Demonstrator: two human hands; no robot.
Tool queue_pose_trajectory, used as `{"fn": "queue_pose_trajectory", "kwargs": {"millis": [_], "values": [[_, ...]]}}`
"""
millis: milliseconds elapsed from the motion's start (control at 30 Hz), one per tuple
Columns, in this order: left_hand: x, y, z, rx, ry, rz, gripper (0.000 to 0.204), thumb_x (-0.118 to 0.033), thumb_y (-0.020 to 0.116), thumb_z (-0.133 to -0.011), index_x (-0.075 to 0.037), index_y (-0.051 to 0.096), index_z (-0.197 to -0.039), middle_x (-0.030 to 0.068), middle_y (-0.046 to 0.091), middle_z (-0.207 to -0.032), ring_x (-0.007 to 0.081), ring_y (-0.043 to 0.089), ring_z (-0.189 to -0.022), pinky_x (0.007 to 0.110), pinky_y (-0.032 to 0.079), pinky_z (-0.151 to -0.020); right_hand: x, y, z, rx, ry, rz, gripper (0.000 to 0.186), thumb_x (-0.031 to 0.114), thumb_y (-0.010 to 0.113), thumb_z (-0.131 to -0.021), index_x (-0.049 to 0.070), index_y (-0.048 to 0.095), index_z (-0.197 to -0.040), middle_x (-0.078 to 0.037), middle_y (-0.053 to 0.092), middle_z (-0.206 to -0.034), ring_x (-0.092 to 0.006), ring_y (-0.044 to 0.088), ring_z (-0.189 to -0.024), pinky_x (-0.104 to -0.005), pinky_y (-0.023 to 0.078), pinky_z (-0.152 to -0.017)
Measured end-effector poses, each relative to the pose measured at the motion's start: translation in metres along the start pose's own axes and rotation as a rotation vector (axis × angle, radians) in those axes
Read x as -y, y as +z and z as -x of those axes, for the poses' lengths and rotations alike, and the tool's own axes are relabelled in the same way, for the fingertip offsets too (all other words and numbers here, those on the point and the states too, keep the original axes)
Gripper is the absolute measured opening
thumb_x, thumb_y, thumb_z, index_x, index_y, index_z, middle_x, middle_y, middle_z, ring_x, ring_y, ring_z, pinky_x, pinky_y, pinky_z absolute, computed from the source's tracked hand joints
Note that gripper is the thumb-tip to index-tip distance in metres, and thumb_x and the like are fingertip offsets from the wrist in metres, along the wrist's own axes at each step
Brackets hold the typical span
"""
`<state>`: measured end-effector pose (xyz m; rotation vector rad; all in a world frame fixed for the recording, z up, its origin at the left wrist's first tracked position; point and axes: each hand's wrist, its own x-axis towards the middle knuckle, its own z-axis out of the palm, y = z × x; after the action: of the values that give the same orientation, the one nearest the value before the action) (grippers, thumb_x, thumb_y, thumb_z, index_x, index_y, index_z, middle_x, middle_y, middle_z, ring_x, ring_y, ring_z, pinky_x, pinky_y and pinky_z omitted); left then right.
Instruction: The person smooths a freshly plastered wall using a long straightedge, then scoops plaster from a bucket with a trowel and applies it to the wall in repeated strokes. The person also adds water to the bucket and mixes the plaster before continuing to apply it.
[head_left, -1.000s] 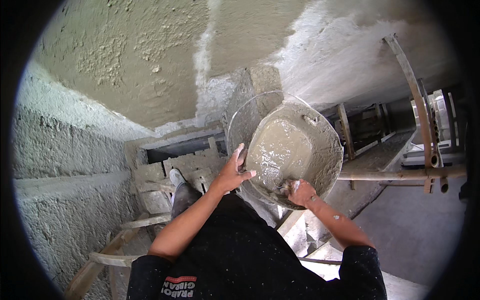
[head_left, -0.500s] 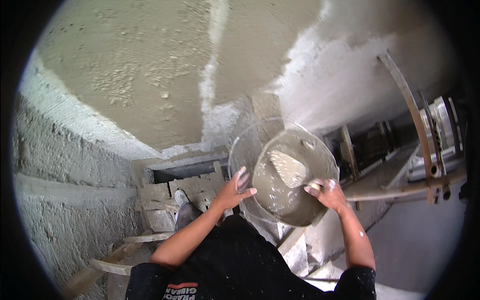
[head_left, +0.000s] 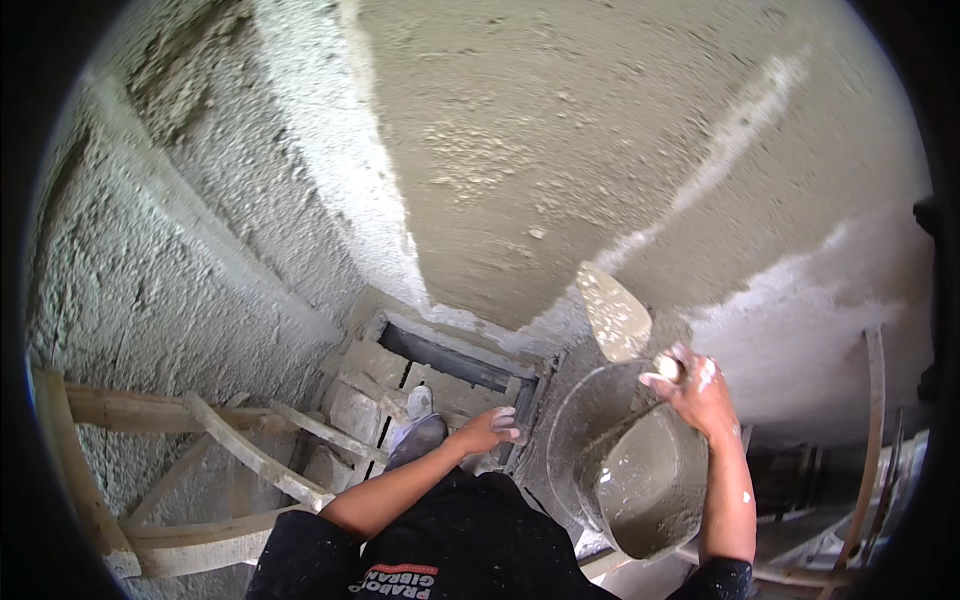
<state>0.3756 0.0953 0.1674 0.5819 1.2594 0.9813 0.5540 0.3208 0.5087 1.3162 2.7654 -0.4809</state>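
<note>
A pointed trowel [head_left: 615,315] is in my right hand [head_left: 693,388], whose fingers wrap round its pale handle. Wet mortar speckles the blade, which is raised past the far rim of the bucket and points at the wall. Below that hand stands a round bucket [head_left: 572,440] with grey mortar [head_left: 645,470] in it. My left hand [head_left: 487,432] hovers to the left of the bucket, fingers apart and holding nothing. Ahead is the wall [head_left: 560,140], coated in damp grey-brown mortar with a rough patch and bare whitish strips.
On the left rises a rough grey wall [head_left: 200,260]. Wooden scaffold rails [head_left: 265,455] cross the lower left. Planks [head_left: 365,395] lie underfoot beside a dark gap [head_left: 450,357]. A timber post [head_left: 872,440] stands at the right.
My right hand has lifted the trowel out of the bucket toward the wall. The left hand has drawn away from the bucket's rim. My view has swung left.
</note>
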Motion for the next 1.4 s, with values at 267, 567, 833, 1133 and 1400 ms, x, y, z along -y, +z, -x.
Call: {"fn": "queue_pose_trajectory", "kwargs": {"millis": [267,567,833,1133,1400], "values": [[0.047,-0.100,0.072,-0.516,-0.120,0.249,0.061,-0.019,0.067,-0.098,-0.004,0.040,-0.150,0.0091,0.060,-0.139,0.0202,0.059,-0.123,0.037,0.055,-0.094,0.149,0.058,-0.137,0.231,-0.480,-0.106,0.044,0.038,0.081,-0.083,0.002,0.069,-0.107,-0.018,0.071,-0.085,-0.0350,0.069,-0.077,-0.0448,0.054,-0.075],[0.070,-0.138,0.114,-0.747,-0.074,0.403,0.053,-0.020,0.068,-0.098,-0.002,0.048,-0.144,0.0081,0.064,-0.133,0.0160,0.063,-0.110,0.029,0.054,-0.087,0.262,0.074,-0.280,0.537,-0.206,-0.546,0.023,0.029,0.073,-0.093,0.007,0.071,-0.100,-0.002,0.066,-0.072,-0.0095,0.059,-0.052,-0.0227,0.049,-0.040],[0.066,-0.130,0.087,-0.685,-0.032,0.534,0.058,-0.021,0.069,-0.098,-0.005,0.044,-0.148,0.0066,0.061,-0.137,0.0146,0.060,-0.116,0.030,0.052,-0.087,0.217,-0.032,-0.227,0.048,-0.526,-0.468,0.024,0.029,0.074,-0.093,0.007,0.075,-0.103,0.004,0.061,-0.064,-0.0043,0.050,-0.047,-0.0212,0.041,-0.042],[0.046,-0.137,0.077,-0.619,-0.044,0.423,0.060,-0.022,0.068,-0.098,-0.005,0.043,-0.149,0.0084,0.061,-0.138,0.0161,0.061,-0.116,0.031,0.051,-0.089,0.129,0.185,-0.270,0.219,-0.437,0.222,0.058,0.058,0.064,-0.091,0.013,0.064,-0.128,-0.019,0.070,-0.114,-0.0385,0.065,-0.107,-0.0495,0.052,-0.093],[0.046,-0.146,0.095,-0.670,-0.096,0.414,0.058,-0.019,0.068,-0.098,0.000,0.044,-0.147,0.0085,0.064,-0.133,0.0148,0.062,-0.109,0.028,0.051,-0.086,0.124,0.196,-0.330,0.084,-0.414,0.095,0.049,0.050,0.076,-0.084,0.005,0.072,-0.104,-0.020,0.072,-0.098,-0.0413,0.068,-0.095,-0.0486,0.053,-0.085]]}}
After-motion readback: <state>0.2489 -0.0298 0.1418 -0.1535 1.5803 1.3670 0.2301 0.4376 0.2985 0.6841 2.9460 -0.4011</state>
